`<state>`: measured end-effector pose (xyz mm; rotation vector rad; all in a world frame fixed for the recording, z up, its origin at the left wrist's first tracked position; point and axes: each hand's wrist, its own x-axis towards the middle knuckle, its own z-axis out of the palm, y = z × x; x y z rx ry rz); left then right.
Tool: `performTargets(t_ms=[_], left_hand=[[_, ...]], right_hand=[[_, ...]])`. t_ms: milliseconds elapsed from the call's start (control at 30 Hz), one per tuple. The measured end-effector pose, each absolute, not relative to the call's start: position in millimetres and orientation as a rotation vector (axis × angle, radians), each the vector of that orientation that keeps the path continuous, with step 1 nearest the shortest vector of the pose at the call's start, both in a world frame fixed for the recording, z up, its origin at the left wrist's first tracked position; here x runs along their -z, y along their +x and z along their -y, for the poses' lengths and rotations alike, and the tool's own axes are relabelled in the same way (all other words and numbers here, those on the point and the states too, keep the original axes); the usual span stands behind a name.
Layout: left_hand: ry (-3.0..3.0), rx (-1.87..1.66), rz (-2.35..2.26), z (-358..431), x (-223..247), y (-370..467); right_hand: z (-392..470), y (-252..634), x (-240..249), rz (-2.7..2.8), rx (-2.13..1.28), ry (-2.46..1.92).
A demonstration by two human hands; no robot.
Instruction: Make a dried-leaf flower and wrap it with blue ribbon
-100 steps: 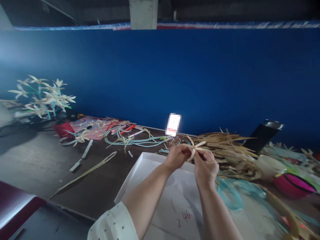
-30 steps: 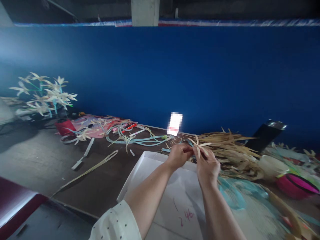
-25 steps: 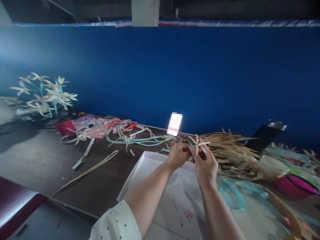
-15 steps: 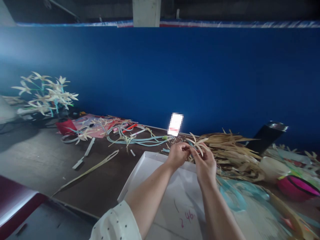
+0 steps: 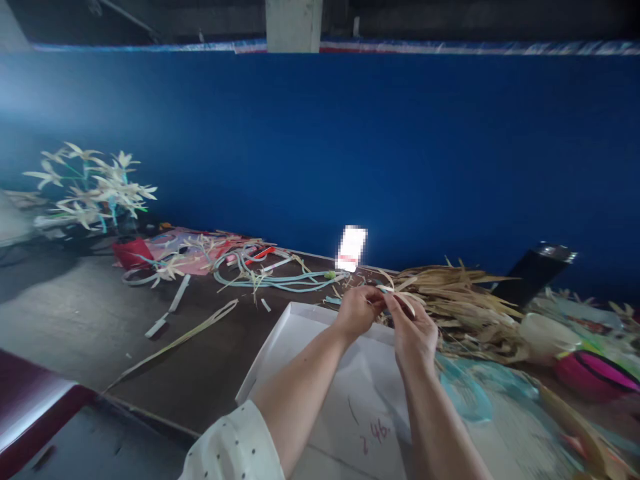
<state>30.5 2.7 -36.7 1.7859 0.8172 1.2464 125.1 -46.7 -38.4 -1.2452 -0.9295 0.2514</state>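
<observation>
A small straw flower of pale, narrow petals is held above the far edge of the white tray, between the two hands. It is pinched at its base by the left hand, whose fingers are curled together around the stem end, and its petals are gripped from the other side by the fingertips of the right hand, pressed together on them.

Compared with half a second ago, the petals are seen splayed lower and more toward the right hand, and the right hand has been shifted slightly down and nearer the tray; the left hand has hardly been moved. Three seconds ago the flower was held a little higher, with its petals spread upward.

Just beyond the flower, past the tray's far right corner, a heap of dried straw is piled, and the petals are partly lost against it. Left of the tray's far edge, blue cords are tangled on the dark table, with a long straw strip lying beside the tray's left side. Farther left of the tray, a bunch of finished straw flowers is stood upright. Right of the tray, a black flask and a pink bowl are seen behind the straw.
</observation>
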Motion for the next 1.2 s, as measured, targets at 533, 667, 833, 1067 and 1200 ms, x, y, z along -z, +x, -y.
performTargets(t_ms=[533,667,833,1067,1200], left_hand=[[1.915,-1.254,-0.780,-1.5,42.0,35.4],[1.929,-1.288,-0.797,-0.2,42.3,37.0],[1.927,-1.247,-0.860,1.8,40.0,35.7],[1.671,-1.379,-1.016,-4.7,41.5,31.2],[1.564,-1.412,-1.104,-8.3,38.0,26.7]], right_hand=[[56.1,127.7,29.4,1.092,0.067,-1.412],[57.2,130.5,29.1,1.082,0.067,-1.423],[54.1,131.7,32.2,1.065,-0.035,-1.404],[42.2,124.4,43.7,0.895,-0.551,-1.294],[39.5,118.6,45.8,0.764,-0.695,-1.110]])
